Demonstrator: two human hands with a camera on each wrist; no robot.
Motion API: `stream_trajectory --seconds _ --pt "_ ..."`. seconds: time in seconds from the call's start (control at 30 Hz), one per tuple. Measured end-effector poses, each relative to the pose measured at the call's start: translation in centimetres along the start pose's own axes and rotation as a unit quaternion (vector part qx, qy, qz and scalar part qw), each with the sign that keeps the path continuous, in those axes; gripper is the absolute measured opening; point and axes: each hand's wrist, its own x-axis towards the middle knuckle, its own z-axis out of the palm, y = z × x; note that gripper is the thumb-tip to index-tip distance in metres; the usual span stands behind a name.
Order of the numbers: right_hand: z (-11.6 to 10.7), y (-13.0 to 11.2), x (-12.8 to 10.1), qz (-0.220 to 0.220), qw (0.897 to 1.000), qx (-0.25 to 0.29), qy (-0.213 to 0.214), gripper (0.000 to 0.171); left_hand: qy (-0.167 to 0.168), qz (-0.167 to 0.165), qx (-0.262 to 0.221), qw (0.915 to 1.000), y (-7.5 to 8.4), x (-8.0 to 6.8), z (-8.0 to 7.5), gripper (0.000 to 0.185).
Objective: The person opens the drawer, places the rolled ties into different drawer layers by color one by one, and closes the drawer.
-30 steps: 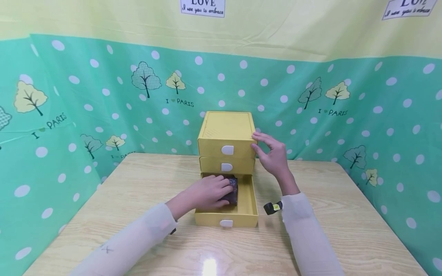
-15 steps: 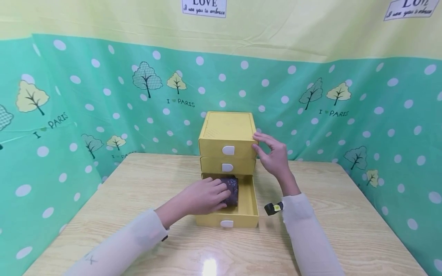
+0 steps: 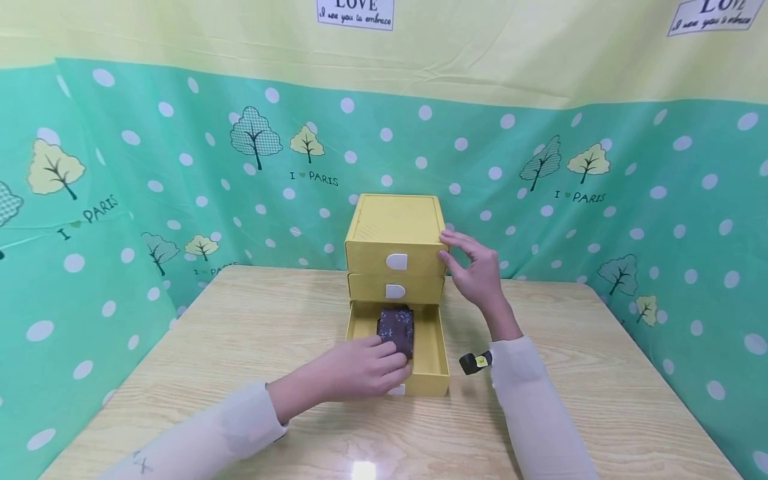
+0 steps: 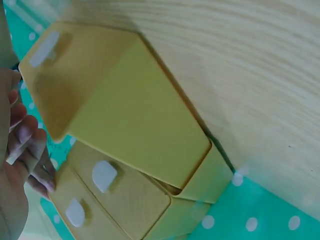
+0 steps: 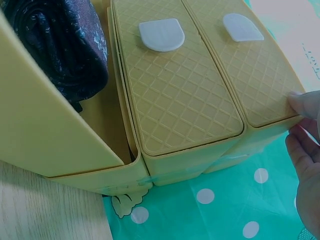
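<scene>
The three-tier yellow drawer unit (image 3: 397, 217) stands on the table with its bottom drawer (image 3: 429, 340) pulled out. Inside lies a rolled dark cloth (image 3: 395, 328) with a small floral print, and its coiled end shows in the right wrist view. My left hand (image 3: 363, 368) is over the front of this drawer, fingers loosely bent, with nothing seen in its grasp; it partly covers the white tab. At the unit's upper right front corner, my right hand (image 3: 475, 270) grips the edge, thumb (image 5: 305, 104) on the top drawer's front and fingers round the side.
The middle drawer (image 3: 372, 288) and the top drawer (image 3: 369, 259) are closed, each with a white tab. Wood-grain table (image 3: 270, 313) surrounds the unit. A green dotted curtain (image 3: 384, 147) hangs behind and at both sides.
My left hand has come off the cloth and moved toward the drawer's front, leaving the cloth lying in the drawer. My right hand keeps its place on the unit.
</scene>
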Motion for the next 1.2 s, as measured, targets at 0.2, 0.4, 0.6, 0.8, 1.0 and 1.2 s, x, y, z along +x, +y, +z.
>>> stream_trajectory --seconds 0.2,0.4,0.6,0.8,1.0,1.2 --pt "0.0 -0.1 0.0 0.003 1.000 -0.002 0.001 0.029 0.005 0.031 -0.002 0.9995 0.6 0.1 -0.4 0.025" --pt "-0.1 -0.2 0.1 0.000 1.000 -0.001 0.001 0.029 0.016 0.042 -0.013 0.9989 1.0 0.3 -0.7 0.025" --pt "-0.1 -0.1 0.0 0.004 1.000 -0.001 0.002 0.029 0.019 0.066 -0.015 0.9975 1.7 0.6 -0.7 0.023" --pt "0.0 0.0 0.0 0.001 1.000 0.000 0.004 0.029 0.043 0.114 0.033 0.9921 2.3 0.9 -0.5 0.026" --pt "0.1 0.0 -0.1 0.006 1.000 0.004 0.001 0.030 0.043 0.125 0.035 0.9906 2.7 1.1 -0.2 0.030" --pt "0.1 -0.2 -0.1 0.007 1.000 0.004 0.000 0.029 0.038 0.135 0.037 0.9895 3.1 1.0 0.4 0.040"
